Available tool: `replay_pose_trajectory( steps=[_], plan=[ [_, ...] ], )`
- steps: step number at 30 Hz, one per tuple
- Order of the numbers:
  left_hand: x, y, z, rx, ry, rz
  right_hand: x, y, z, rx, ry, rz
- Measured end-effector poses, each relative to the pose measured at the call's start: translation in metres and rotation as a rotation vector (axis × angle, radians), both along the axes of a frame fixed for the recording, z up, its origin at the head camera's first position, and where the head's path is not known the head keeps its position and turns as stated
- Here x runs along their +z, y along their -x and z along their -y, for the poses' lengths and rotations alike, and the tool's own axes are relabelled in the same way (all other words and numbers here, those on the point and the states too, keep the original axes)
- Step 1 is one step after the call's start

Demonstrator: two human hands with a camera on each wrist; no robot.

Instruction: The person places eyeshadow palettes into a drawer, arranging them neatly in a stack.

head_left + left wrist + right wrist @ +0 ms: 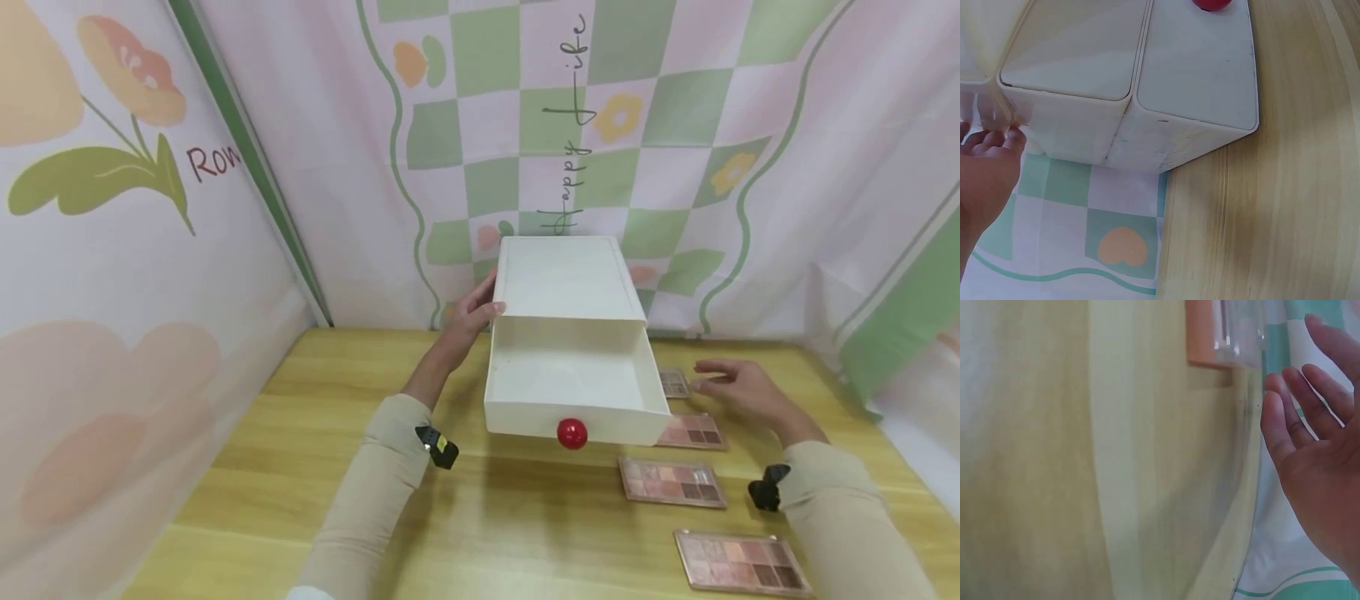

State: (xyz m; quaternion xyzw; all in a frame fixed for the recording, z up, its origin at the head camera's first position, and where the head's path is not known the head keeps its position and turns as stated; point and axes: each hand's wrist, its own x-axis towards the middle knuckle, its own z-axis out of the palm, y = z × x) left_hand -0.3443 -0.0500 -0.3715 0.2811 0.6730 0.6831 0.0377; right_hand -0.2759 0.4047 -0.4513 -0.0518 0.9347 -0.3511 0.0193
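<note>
A white drawer cabinet (570,275) stands at the back of the table, its top drawer (570,375) pulled out toward me, bare inside, with a red knob (572,433) in front. My left hand (472,318) rests against the cabinet's upper left side, thumb at the front edge. In the left wrist view, closed lower drawers (1200,59) show beside that hand (988,169). To the right of the cabinet, my right hand (738,392) hovers with loosely bent fingers and nothing in them. Nearest to its fingertips is a small eyeshadow palette (675,383), partly hidden by the drawer.
More eyeshadow palettes lie along the right of the wooden table (300,467): one partly behind the drawer (697,432), one closer (672,482), one near the front (741,562). A printed curtain (337,167) hangs behind. A peach-coloured block with a clear side (1204,337) stands near the right hand.
</note>
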Motion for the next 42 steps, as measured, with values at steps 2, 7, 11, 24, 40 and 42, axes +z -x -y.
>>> replay_pose_trajectory(
  steps=[2,7,11,24,40,42],
  plan=[
    [-0.001,0.000,0.000,0.001,-0.001,-0.003,-0.003,0.004,-0.001,0.012,-0.016,0.006],
    [-0.003,0.002,-0.001,0.003,-0.007,-0.007,-0.013,0.016,0.001,0.045,0.068,0.047],
    [-0.002,0.002,0.001,0.002,-0.001,0.001,-0.021,0.022,0.004,0.068,0.145,0.080],
    [0.002,-0.002,0.002,0.019,-0.003,0.019,-0.024,0.029,0.010,0.149,0.064,0.055],
    [0.001,-0.002,-0.001,0.020,0.005,0.017,-0.024,0.028,0.005,0.102,0.020,0.052],
    [0.002,-0.002,-0.001,0.023,0.007,0.015,-0.023,0.028,0.005,0.092,0.008,0.059]
  ],
)
